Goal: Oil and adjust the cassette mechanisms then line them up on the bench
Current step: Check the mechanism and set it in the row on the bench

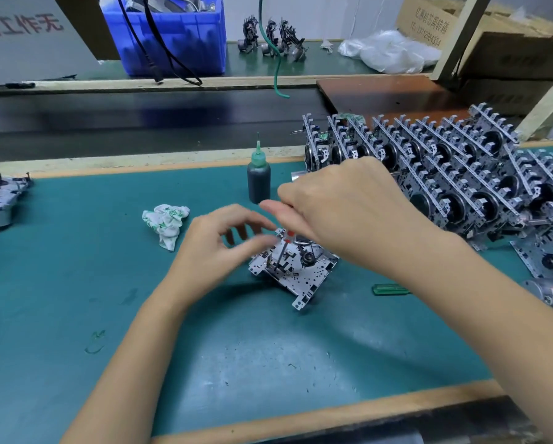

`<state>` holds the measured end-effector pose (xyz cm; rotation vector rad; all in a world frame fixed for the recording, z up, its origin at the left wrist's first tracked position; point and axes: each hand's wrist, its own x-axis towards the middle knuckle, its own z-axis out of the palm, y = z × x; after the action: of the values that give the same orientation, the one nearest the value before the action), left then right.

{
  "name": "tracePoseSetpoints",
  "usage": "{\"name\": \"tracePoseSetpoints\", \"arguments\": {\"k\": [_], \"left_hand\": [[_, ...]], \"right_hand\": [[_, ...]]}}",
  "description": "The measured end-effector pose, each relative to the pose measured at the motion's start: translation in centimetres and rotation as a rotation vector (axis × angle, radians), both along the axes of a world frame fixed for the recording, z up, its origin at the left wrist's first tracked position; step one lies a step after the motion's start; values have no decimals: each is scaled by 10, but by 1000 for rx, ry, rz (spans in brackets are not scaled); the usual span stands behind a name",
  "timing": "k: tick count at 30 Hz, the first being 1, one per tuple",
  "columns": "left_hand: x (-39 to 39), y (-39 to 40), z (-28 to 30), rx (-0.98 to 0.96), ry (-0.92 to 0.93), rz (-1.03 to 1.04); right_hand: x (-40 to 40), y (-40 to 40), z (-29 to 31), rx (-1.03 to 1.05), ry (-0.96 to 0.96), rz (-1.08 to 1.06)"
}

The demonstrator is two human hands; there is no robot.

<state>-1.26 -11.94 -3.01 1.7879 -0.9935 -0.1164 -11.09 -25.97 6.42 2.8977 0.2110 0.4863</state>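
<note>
Workshop bench w/ teal mat, wood edging.
Bench (76,283) has a green mat & pale wood trim; behind it a dark conveyor belt (140,120), then a rear shelf (316,64) w/ blue plastic bin (172,36). Cardboard boxes (509,59) at right, grey wall (28,43) at left w/ printed characters.

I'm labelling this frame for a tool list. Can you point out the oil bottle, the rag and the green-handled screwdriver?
oil bottle (258,184): head view, on its dark body.
rag (166,222): head view, on the middle of the crumpled cloth.
green-handled screwdriver (387,289): head view, on the handle lying on the mat.
</note>
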Motion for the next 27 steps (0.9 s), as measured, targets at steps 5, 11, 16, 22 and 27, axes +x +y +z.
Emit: {"name": "tracePoseSetpoints", "arguments": {"k": [5,11,16,22,27], "left_hand": [[4,3,-1,-6,-69,40],[10,5,-9,45,-70,300],[11,6,-12,522,75,265],[8,4,-16,506,191,106],[8,4,-16,495,268,43]], "right_hand": [[-5,-4,-4,68,59,67],[-2,-12,-4,15,82,79],[0,-10,-2,-45,41,119],[-3,-4,0,-129,9,-5],[-12,-6,-1,87,150,75]]}}
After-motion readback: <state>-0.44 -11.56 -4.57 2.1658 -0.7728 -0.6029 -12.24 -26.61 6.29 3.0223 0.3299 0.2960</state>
